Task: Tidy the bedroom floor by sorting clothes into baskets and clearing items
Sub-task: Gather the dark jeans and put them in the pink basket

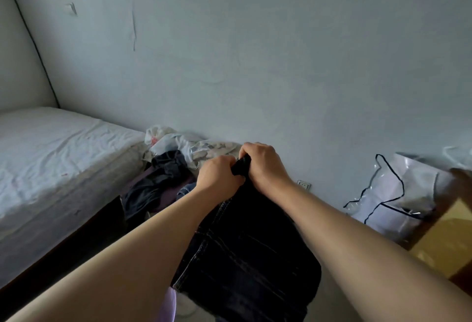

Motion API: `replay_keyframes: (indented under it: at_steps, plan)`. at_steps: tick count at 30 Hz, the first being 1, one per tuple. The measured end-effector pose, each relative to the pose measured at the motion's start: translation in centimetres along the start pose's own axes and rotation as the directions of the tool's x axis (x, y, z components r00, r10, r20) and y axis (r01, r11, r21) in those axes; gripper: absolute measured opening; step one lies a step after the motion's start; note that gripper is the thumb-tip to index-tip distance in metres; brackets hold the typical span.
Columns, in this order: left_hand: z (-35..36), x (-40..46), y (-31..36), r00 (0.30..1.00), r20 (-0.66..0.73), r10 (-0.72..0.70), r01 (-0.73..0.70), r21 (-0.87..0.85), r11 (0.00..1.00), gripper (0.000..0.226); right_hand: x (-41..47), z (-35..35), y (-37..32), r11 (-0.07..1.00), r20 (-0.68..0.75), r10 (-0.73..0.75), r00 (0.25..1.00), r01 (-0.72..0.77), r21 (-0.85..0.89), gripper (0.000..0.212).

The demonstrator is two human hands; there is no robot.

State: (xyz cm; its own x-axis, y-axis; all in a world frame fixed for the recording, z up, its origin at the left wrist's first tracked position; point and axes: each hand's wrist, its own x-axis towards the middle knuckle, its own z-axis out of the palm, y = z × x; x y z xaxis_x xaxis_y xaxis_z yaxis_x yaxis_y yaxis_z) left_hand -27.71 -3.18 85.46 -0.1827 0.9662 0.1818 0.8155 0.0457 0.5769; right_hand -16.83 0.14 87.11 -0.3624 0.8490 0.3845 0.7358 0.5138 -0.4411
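Directly ahead, a person is holding up a pair of dark denim jeans [245, 252] with both bare arms stretched forward. Both hands are meeting at the top edge of the garment: the left hand [217, 174] is curling its fingers tightly round the bunched fabric, and the right hand [263, 162] is gripping the same bunched edge just beside it, knuckles up. The jeans are hanging down between the forearms, pale stitching showing along the seams.

Behind the hands, a heap of clothes [158, 183] is lying on the floor against the pale wall [255, 53], dark garments mixed with a patterned cloth [217, 149] and a crumpled white plastic bag [161, 139]. To the left, a bed [51, 153] with a wrinkled white sheet is standing beside the heap. To the right, a clear plastic storage bag [398, 194] with black piping is leaning near the wall, next to a cardboard box [444, 235]. A wall socket [304, 185] is sitting low on the wall, just past the right wrist.
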Motion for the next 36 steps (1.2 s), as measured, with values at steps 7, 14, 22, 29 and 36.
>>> replay_keyframes:
  at_steps: [7,14,22,29,36]
  plan:
    - [3.4,8.6,5.2,0.994,-0.062,-0.088,0.087,-0.017,0.996,0.027,7.6,-3.3,7.1,0.999,0.067,-0.024,0.997,0.026,-0.024,0.024]
    - [6.1,11.8,6.8,0.987,-0.108,-0.115,0.116,0.01,0.993,0.03,10.1,-3.6,11.2,1.0,0.093,-0.011,0.996,0.01,0.008,0.029]
    - [10.0,14.3,8.3,0.995,-0.039,-0.089,0.086,-0.074,0.994,0.012,11.6,-2.9,16.3,0.996,0.092,0.076,0.993,-0.08,0.033,0.031]
    - [17.8,13.7,3.7,0.95,0.268,-0.161,0.16,0.027,0.987,0.056,10.0,5.3,23.7,0.984,0.345,0.176,0.922,-0.165,-0.06,0.04]
    - [21.4,9.6,-2.9,0.843,0.404,-0.355,0.321,0.151,0.935,0.026,5.1,11.2,26.7,0.957,0.551,0.291,0.782,-0.242,-0.162,0.038]
